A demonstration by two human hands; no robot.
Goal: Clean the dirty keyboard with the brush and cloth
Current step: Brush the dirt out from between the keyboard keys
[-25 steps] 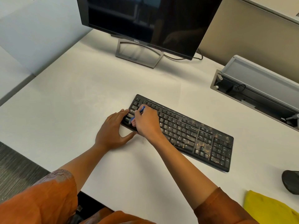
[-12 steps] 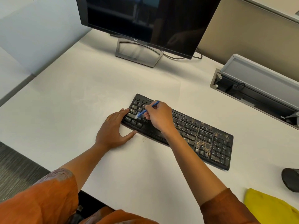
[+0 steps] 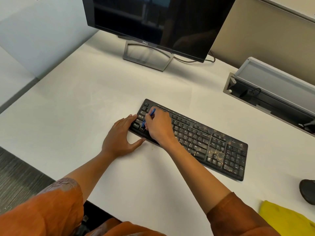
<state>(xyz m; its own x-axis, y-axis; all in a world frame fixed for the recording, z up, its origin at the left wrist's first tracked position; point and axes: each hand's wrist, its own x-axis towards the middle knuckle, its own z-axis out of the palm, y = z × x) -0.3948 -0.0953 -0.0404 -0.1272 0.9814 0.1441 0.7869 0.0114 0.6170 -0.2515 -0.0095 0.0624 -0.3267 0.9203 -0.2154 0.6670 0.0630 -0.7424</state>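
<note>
The keyboard (image 3: 196, 138) is black and lies at a slant on a big white desk (image 3: 85, 108), a bit right of the middle. Brown dirt specks cover its keys, mostly on the right side near the number keys.

The desk is the biggest thing here. It is smooth and pale. Past its left edge, low down, there is dark gray carpet (image 3: 18, 181). A light gray wall panel (image 3: 42, 31) stands at the back left, and a tan panel (image 3: 272, 34) stands at the back right.

A black monitor (image 3: 153, 23) with a dark screen sits at the back of the desk on a silver stand (image 3: 146, 57). A thin cable (image 3: 187, 60) runs behind it. On the right, a gray box with an open lid (image 3: 272, 92) is set into the desk.

A yellow cloth (image 3: 286, 220) lies at the bottom right corner, well apart from the keyboard. Just above it is a dark round thing (image 3: 307, 193), cut off by the edge.

The left hand (image 3: 121, 138) rests on the desk with straight fingers pressing the keyboard's left end and the thumb spread along its front edge. The right hand (image 3: 160, 126) is over the left keys. Its fingers are curled tight around a small blue brush (image 3: 150, 116), which points down at the keys. Both sleeves are orange.
</note>
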